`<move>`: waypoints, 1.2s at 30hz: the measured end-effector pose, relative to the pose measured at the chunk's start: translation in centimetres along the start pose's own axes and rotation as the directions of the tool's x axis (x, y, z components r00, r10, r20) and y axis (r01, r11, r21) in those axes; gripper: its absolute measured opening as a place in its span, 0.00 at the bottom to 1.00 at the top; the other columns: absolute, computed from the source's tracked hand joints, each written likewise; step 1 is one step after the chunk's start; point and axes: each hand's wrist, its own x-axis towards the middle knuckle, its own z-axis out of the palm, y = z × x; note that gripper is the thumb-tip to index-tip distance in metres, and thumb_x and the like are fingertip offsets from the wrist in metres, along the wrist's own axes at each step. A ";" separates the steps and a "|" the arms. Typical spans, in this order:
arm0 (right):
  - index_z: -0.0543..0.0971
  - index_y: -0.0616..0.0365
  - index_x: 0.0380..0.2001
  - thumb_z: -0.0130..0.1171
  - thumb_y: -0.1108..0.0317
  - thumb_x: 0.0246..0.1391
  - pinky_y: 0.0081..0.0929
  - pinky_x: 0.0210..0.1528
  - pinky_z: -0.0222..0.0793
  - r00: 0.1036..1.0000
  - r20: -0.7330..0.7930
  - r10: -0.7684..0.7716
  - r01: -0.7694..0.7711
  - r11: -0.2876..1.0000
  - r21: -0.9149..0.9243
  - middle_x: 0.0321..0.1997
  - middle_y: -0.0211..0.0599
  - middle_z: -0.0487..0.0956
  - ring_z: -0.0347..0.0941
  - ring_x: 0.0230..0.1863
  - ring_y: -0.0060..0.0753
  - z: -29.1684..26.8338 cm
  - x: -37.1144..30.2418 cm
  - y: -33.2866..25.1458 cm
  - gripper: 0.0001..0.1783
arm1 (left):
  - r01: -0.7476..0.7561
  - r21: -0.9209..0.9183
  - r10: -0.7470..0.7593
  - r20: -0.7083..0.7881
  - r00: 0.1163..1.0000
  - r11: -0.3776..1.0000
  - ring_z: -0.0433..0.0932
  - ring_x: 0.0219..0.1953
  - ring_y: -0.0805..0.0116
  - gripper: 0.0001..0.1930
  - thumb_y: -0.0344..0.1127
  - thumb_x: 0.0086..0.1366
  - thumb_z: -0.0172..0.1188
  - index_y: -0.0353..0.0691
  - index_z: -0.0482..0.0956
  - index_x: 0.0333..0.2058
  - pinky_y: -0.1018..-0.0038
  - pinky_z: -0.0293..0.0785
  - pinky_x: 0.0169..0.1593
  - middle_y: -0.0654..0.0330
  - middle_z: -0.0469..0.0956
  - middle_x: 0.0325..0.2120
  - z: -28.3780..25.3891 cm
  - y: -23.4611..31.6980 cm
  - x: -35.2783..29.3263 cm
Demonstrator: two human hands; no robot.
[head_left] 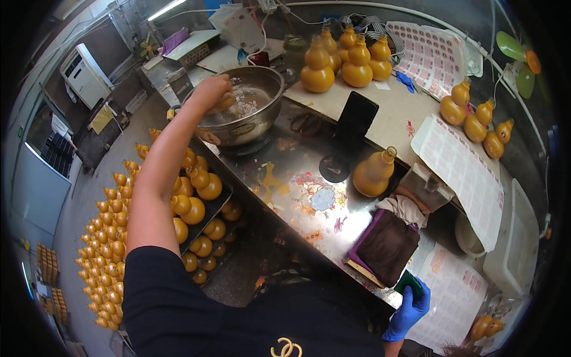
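My bare left hand (213, 94) reaches over a metal bowl (275, 107) of water at the far left of the bench. Its fingers are curled closed, and an orange-tan patch shows just under them; what it is stays partly hidden. At the lower right, my right hand (410, 310) wears a blue glove and grips a dark green flat piece (409, 284). That piece is beside a folded dark brown cloth (389, 247) with a purple edge. A glossy amber gourd-shaped bottle (375, 172) stands upright on the metal bench between my hands.
A black phone (357, 116) stands propped at the bench's middle. Several amber gourd bottles (357, 64) stand on the raised shelf behind, near printed sticker sheets (461, 160). Many more gourd bottles (107, 238) cover the floor and racks at left. A green fan (516, 50) is at far right.
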 end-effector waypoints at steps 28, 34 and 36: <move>0.77 0.57 0.45 0.61 0.65 0.55 0.14 0.32 0.65 0.961 0.271 0.055 -0.113 0.972 0.204 0.31 0.27 0.78 0.70 0.29 0.13 4.1 6.3 -4.6 0.15 | -0.386 -0.865 -0.098 -0.435 0.895 0.321 0.77 0.45 0.68 0.11 0.38 0.72 0.46 0.36 0.73 0.41 0.74 0.72 0.50 0.58 0.74 0.38 -15.0 20.7 1.2; 0.62 0.51 0.64 0.70 0.51 0.43 0.31 0.51 0.70 0.873 0.438 -0.214 0.308 0.939 -0.155 0.54 0.48 0.74 0.75 0.49 0.40 4.7 9.2 -5.4 0.46 | -0.310 -0.950 0.325 -0.279 0.904 0.046 0.72 0.32 0.78 0.08 0.36 0.69 0.51 0.37 0.72 0.39 0.81 0.68 0.37 0.63 0.75 0.27 -9.6 36.1 6.7; 0.60 0.51 0.65 0.69 0.47 0.42 0.34 0.54 0.70 0.894 0.412 -0.179 0.313 0.906 -0.285 0.57 0.51 0.72 0.74 0.52 0.47 4.0 9.6 -3.6 0.49 | -0.181 -0.974 0.301 -0.133 0.944 0.138 0.75 0.37 0.70 0.10 0.32 0.64 0.56 0.35 0.72 0.42 0.75 0.71 0.42 0.58 0.76 0.31 -9.9 40.8 6.4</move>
